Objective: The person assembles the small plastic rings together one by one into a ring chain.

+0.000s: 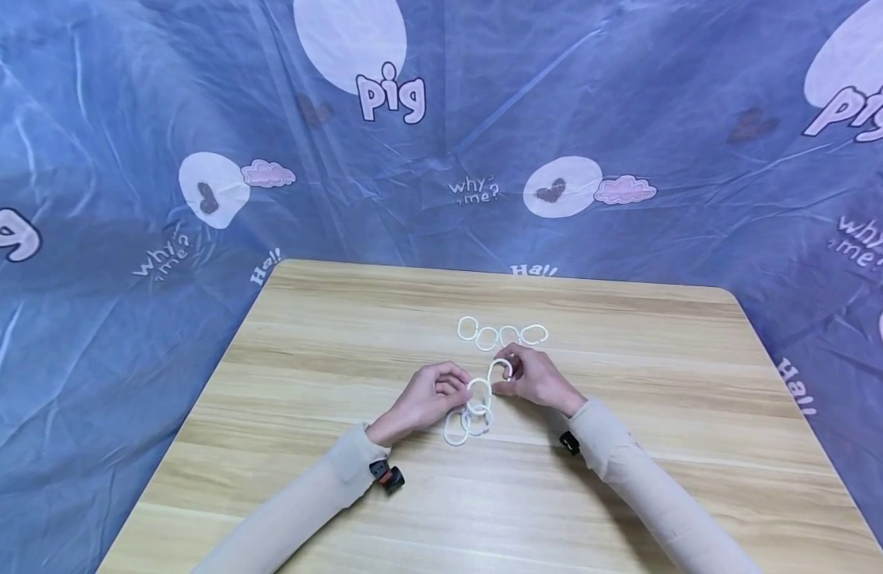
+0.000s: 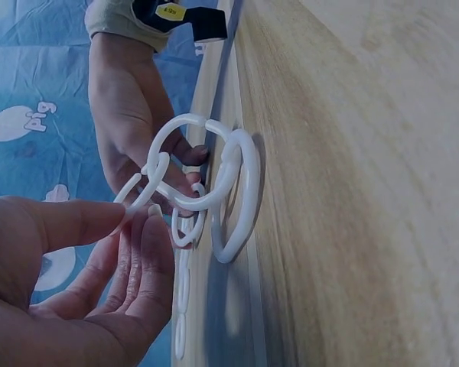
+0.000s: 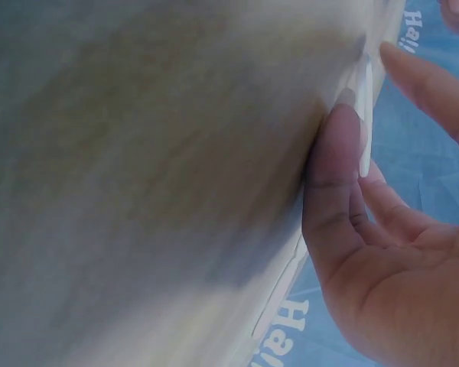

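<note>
Linked rings [image 1: 477,410]; four rings [image 1: 498,337] beyond, cloth [image 1: 406,231] behind.

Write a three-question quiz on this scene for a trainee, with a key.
1. Count: how many white rings lie in the row closest to the far edge of the table?
2. True or false: the left hand lies flat and holds nothing.
3. Compare: in the head view, which hand is closer to that row?

Key
1. Four.
2. False; its thumb and fingers pinch a linked ring.
3. The right hand.
</note>
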